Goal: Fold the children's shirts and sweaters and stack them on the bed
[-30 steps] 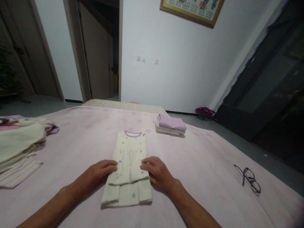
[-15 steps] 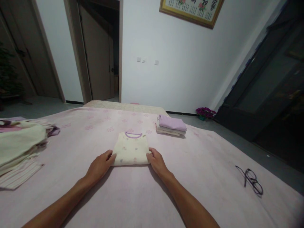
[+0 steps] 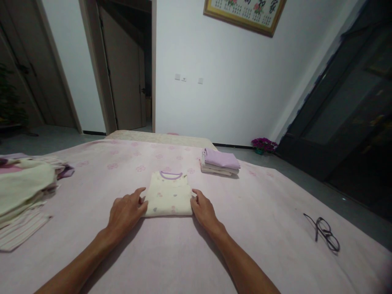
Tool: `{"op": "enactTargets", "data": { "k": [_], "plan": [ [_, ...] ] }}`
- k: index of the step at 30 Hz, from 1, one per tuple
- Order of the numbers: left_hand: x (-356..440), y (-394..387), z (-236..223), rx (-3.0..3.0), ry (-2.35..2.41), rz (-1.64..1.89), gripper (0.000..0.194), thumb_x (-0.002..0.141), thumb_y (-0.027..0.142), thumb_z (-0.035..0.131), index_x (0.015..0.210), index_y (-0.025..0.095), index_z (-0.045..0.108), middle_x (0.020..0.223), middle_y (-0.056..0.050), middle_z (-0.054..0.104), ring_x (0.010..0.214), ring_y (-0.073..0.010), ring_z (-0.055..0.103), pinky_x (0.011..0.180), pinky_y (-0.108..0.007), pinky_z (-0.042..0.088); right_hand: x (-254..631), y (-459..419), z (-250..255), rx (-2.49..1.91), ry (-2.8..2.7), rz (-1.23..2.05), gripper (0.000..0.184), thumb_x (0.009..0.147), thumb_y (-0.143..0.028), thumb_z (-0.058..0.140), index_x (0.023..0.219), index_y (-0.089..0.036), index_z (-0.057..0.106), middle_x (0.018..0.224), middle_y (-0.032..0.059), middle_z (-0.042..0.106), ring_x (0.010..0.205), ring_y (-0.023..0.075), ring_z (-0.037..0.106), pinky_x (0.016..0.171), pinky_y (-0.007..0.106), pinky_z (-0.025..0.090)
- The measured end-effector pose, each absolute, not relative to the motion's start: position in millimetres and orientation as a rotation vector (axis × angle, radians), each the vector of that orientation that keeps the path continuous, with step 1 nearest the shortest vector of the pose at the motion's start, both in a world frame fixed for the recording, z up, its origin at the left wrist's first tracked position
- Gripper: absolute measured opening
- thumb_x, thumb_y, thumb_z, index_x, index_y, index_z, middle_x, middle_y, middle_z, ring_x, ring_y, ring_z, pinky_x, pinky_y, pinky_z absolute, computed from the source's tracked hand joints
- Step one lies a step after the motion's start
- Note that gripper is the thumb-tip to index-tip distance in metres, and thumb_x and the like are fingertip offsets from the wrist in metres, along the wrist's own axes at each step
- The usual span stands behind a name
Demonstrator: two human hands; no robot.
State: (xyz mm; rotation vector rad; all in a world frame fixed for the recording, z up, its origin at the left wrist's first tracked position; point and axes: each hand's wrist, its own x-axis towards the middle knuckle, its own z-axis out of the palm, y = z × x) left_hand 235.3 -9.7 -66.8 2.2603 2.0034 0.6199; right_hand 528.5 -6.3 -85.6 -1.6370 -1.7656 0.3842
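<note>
Pink bedspread [image 3: 92,183], folded cream top [image 3: 168,196], open left hand [image 3: 125,214] now lifted off, open right hand [image 3: 204,212] still touching

A wide bed's pale pink cover [image 3: 260,212], printed with faint flowers, fills the foreground. Near its middle lies a folded cream top [image 3: 168,195] with a lilac collar; farther back sits a stack of folded lilac clothes [image 3: 219,162]. At left is a heap of cream and striped garments [image 3: 23,192], apparently several pieces; at right, a pair of dark-framed glasses [image 3: 323,233].
</note>
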Motion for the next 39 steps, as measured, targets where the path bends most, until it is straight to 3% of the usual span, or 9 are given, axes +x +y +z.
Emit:
{"op": "enactTargets", "data": {
  "k": [3, 5, 8, 16, 22, 28, 35, 39],
  "plan": [
    [243, -5, -69, 2.609, 1.784, 0.913, 0.04, 0.096, 0.031, 0.046, 0.13, 0.019, 0.061, 0.126, -0.011, 0.07, 0.119, -0.0307, 0.061, 0.109, -0.054, 0.037, 526, -4, -87, -1.393, -1.879, 0.094, 0.044, 0.097, -0.024, 0.039, 0.138, -0.019, 0.053, 0.126, 0.0147, 0.063, 0.119, 0.0259, 0.057, 0.103, 0.045, 0.045],
    [255, 1, -73, 2.746, 1.593, 0.98, 0.04, 0.098, 0.032, 0.045, 0.132, 0.019, 0.062, 0.138, -0.01, 0.064, 0.134, -0.0297, 0.052, 0.116, -0.054, 0.033, 517, -4, -84, -1.308, -2.023, 0.002, 0.047, 0.1, -0.026, 0.038, 0.146, -0.016, 0.045, 0.145, 0.0172, 0.051, 0.139, 0.0274, 0.042, 0.116, 0.051, 0.034],
    [273, 11, -83, 2.815, 1.488, 0.808, 0.048, 0.1, 0.036, 0.043, 0.142, 0.016, 0.055, 0.149, -0.012, 0.054, 0.143, -0.0304, 0.042, 0.117, -0.052, 0.034, 499, -5, -76, -1.296, -2.258, 0.018, 0.054, 0.102, -0.033, 0.04, 0.152, -0.012, 0.036, 0.16, 0.0181, 0.034, 0.151, 0.0286, 0.023, 0.123, 0.054, 0.02],
    [279, 11, -100, 2.653, 1.705, 0.417, 0.058, 0.101, 0.042, 0.04, 0.151, 0.014, 0.045, 0.159, -0.016, 0.036, 0.148, -0.0325, 0.034, 0.118, -0.053, 0.032, 513, 15, -84, -1.475, -2.415, 0.33, 0.061, 0.106, -0.047, 0.028, 0.155, -0.01, 0.034, 0.163, 0.0167, 0.026, 0.152, 0.0288, 0.021, 0.123, 0.052, 0.021],
    [284, 8, -100, 2.619, 1.776, 0.422, 0.057, 0.099, 0.041, 0.042, 0.151, 0.016, 0.045, 0.16, -0.016, 0.035, 0.148, -0.0335, 0.033, 0.116, -0.054, 0.033, 530, 40, -92, -1.668, -2.113, 0.181, 0.044, 0.105, -0.031, 0.032, 0.141, -0.018, 0.055, 0.149, 0.0124, 0.052, 0.141, 0.0249, 0.044, 0.119, 0.047, 0.03],
    [284, 9, -105, 2.617, 1.785, 0.448, 0.057, 0.099, 0.04, 0.042, 0.151, 0.017, 0.044, 0.161, -0.015, 0.034, 0.149, -0.0328, 0.031, 0.117, -0.054, 0.031, 497, 69, -71, -1.484, -2.318, 0.086, 0.054, 0.104, -0.038, 0.037, 0.151, -0.014, 0.041, 0.162, 0.0141, 0.03, 0.152, 0.0268, 0.021, 0.123, 0.049, 0.016],
    [283, 8, -106, 2.601, 1.795, 0.472, 0.056, 0.099, 0.04, 0.042, 0.151, 0.02, 0.044, 0.161, -0.014, 0.034, 0.149, -0.0329, 0.032, 0.116, -0.057, 0.032, 502, 96, -80, -1.769, -2.339, 0.385, 0.066, 0.104, -0.049, 0.029, 0.157, -0.011, 0.027, 0.165, 0.0163, 0.018, 0.154, 0.0252, 0.015, 0.122, 0.052, 0.014],
    [282, 10, -105, 2.562, 1.768, 0.441, 0.057, 0.099, 0.041, 0.042, 0.152, 0.018, 0.043, 0.162, -0.015, 0.031, 0.15, -0.0338, 0.029, 0.116, -0.058, 0.032, 522, 94, -84, -1.83, -2.239, 0.364, 0.062, 0.104, -0.047, 0.031, 0.154, -0.011, 0.035, 0.162, 0.0186, 0.026, 0.152, 0.0285, 0.022, 0.121, 0.056, 0.017]
  ]
}}
